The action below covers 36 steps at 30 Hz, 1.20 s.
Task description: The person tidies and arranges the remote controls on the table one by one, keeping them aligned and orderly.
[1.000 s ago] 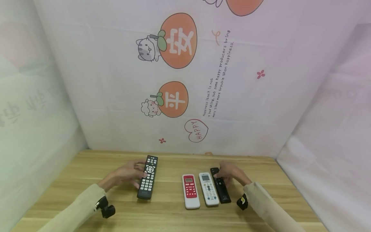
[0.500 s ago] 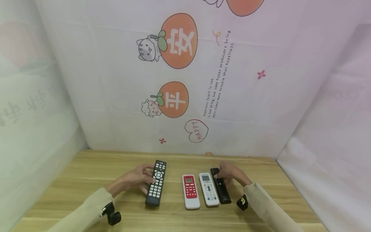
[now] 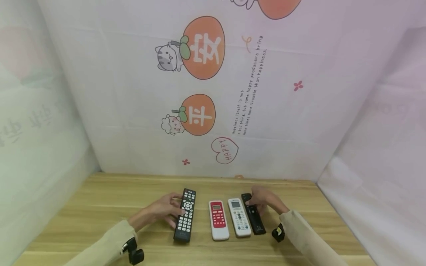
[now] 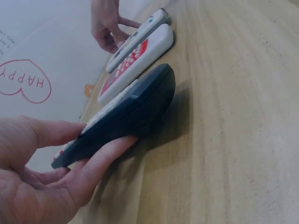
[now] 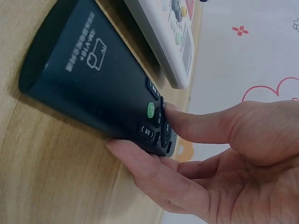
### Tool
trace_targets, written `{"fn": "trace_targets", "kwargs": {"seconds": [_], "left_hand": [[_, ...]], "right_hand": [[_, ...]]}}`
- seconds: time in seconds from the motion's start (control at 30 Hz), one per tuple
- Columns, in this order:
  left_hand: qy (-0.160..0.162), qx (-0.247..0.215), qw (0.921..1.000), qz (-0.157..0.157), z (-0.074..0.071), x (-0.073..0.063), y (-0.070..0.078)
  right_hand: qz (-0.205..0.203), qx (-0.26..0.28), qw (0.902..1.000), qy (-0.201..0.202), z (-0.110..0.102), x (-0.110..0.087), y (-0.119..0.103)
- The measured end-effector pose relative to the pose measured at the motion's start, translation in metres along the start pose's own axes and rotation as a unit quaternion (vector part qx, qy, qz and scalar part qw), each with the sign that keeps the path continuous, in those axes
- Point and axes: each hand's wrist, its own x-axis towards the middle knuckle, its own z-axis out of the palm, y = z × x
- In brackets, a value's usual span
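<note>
My left hand [image 3: 164,209] grips a long black remote control [image 3: 185,218] with many white buttons, thumb on its face and fingers beneath. In the left wrist view this remote [image 4: 135,107] is tilted, with a shadow under it on the wood. At the right, my right hand [image 3: 263,198] holds the upper part of a smaller black remote control [image 3: 255,221]. The right wrist view shows the thumb and fingers on either side of that black remote [image 5: 103,70], which lies on the table. Its far-end buttons are partly hidden by the thumb.
Between the hands lie a red-and-white remote [image 3: 219,221] and a white remote [image 3: 239,218], side by side on the wooden table [image 3: 110,199]. The white remote is close against the small black one. A printed white cloth [image 3: 139,111] hangs behind, with cloth walls on both sides.
My left hand has moved right and toward the near edge with the long black remote, closer to the red-and-white one. The right hand and the other remotes look unmoved.
</note>
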Motion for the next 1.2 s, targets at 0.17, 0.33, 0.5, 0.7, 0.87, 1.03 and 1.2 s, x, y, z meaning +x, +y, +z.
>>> {"fn": "trace_targets", "kwargs": {"seconds": [0.17, 0.33, 0.5, 0.7, 0.87, 1.03, 1.2], "left_hand": [[0.019, 0.004, 0.9998, -0.007, 0.008, 0.000, -0.002], [0.030, 0.031, 0.9990, -0.012, 0.012, -0.003, 0.003], [0.025, 0.058, 0.9980, -0.007, 0.015, -0.006, 0.009], [0.018, 0.054, 0.9984, -0.002, 0.021, -0.010, 0.009], [0.030, 0.059, 0.9978, 0.007, 0.026, -0.012, 0.009], [0.049, 0.078, 0.9957, 0.012, 0.031, -0.013, 0.009], [0.059, 0.094, 0.9936, 0.018, 0.033, -0.015, 0.008]], "right_hand": [[-0.002, -0.002, 1.0000, 0.000, 0.000, 0.002, 0.002], [-0.004, -0.007, 1.0000, -0.002, 0.000, 0.003, 0.002], [0.003, -0.009, 1.0000, -0.001, 0.000, 0.005, 0.002], [0.013, -0.007, 0.9999, -0.004, 0.000, 0.005, 0.001], [0.013, -0.005, 0.9999, -0.003, 0.000, 0.004, 0.000], [0.010, -0.007, 0.9999, -0.002, 0.000, 0.004, 0.000], [0.002, -0.015, 0.9999, 0.003, 0.002, 0.002, -0.002]]}}
